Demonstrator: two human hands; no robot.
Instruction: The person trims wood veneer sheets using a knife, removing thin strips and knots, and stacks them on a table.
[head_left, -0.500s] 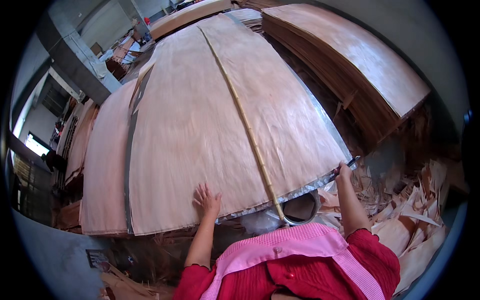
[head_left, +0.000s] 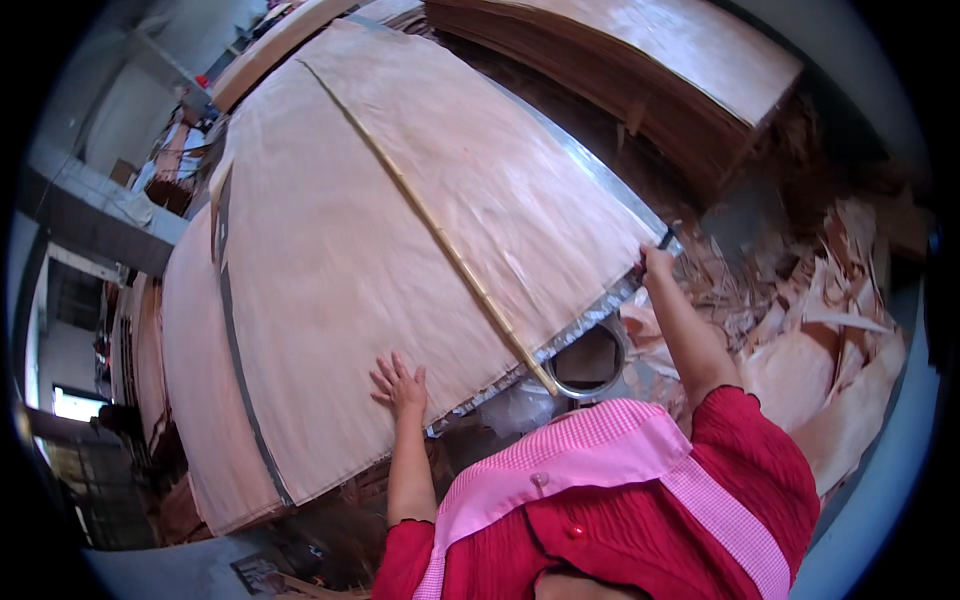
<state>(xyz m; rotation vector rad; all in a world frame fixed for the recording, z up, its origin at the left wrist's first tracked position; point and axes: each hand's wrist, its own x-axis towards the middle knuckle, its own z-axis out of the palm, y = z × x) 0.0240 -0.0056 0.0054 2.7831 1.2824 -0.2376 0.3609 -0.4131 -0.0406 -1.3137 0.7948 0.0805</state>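
Here, bamboo rod [head_left: 440, 236]: laid lengthwise between the hands
Left hand [head_left: 403, 389]: spread on veneer sheet [head_left: 310, 250], nothing gripped
Right hand [head_left: 655, 262]: closed round dark tool [head_left: 667, 238], sheet's corner

Tall veneer stack [head_left: 650, 85] upper right; torn scraps [head_left: 815, 325] below

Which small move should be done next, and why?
Perhaps press the left hand down lightly to steady the pale wood sheet: that hand lies spread near the front edge, while the right hand grips a dark slim object at the sheet's right corner.
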